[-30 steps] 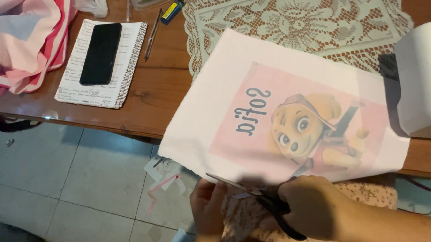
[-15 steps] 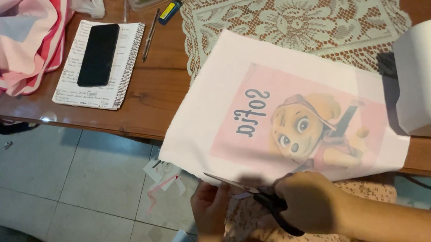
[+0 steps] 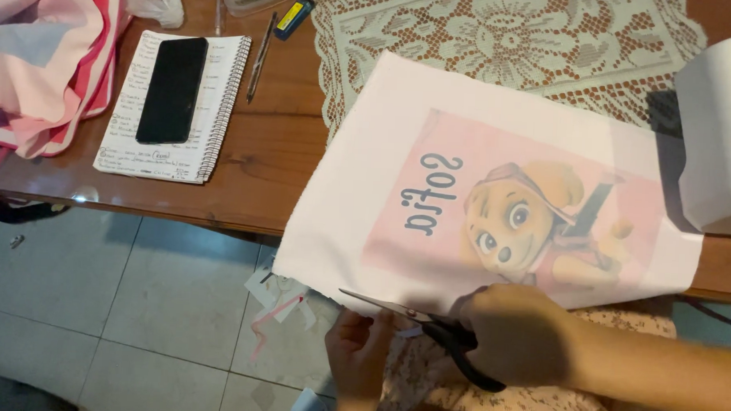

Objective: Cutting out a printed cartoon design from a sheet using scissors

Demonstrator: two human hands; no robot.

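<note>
1. Sheet (image 3: 400, 174), white with a pink cartoon print, lies on the counter (image 3: 269, 156); its 6 o'clock edge overhangs.
2. Scissors (image 3: 426, 327), black-handled, blades parted, sit at that overhanging edge.
3. Right hand (image 3: 520, 335): fingers clamped in the scissor handles.
4. Left hand (image 3: 357, 349): fingers pinched together on the sheet's edge, at 9 o'clock of the scissors.
5. Notebook (image 3: 214, 108) with phone (image 3: 172, 90) lies at 10 o'clock; pen (image 3: 261, 57) beside it.
6. Paper scraps (image 3: 283, 296) on the floor.

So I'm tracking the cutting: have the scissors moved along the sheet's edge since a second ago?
Barely. The scissors sit at the same spot on the printed sheet's lower edge, below the cartoon pup, held in the right hand.
</note>
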